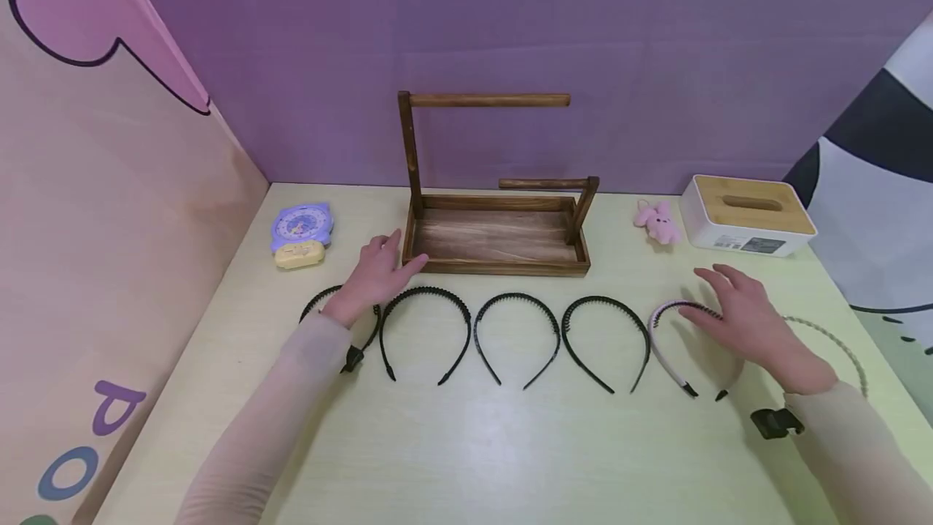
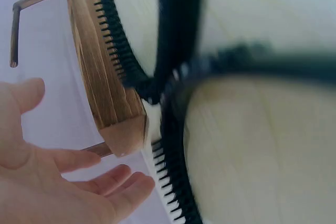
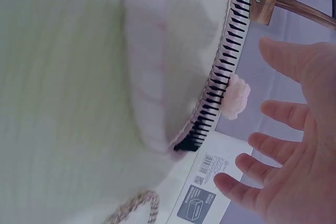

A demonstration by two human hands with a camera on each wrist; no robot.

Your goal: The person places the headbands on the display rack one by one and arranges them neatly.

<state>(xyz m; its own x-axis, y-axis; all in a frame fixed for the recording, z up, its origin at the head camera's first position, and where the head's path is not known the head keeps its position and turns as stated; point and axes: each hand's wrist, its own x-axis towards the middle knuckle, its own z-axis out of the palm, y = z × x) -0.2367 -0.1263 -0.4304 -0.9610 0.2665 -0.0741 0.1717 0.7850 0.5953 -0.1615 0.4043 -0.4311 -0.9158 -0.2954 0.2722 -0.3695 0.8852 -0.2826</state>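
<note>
Several headbands lie in a row on the table, mostly black and toothed. My left hand (image 1: 373,272) hovers with spread fingers over the leftmost black headband (image 1: 317,296), close to the left front corner of a wooden rack (image 1: 503,269) with two bars. Beside it is another black headband (image 1: 425,291). On the right, my right hand (image 1: 751,322) is held above a pale pink headband (image 1: 659,353) with black teeth, its fingers loosely extended and holding nothing. A beige braided headband (image 1: 838,337) lies partly behind the right forearm. In the right wrist view, the palm shows bare.
A purple and yellow clock-like item (image 1: 301,225) sits at the back left. Right of the rack are a pink plush toy (image 1: 659,223) and a white tissue box (image 1: 751,217) with a wooden lid. A purple backdrop (image 1: 510,23) rises behind the table.
</note>
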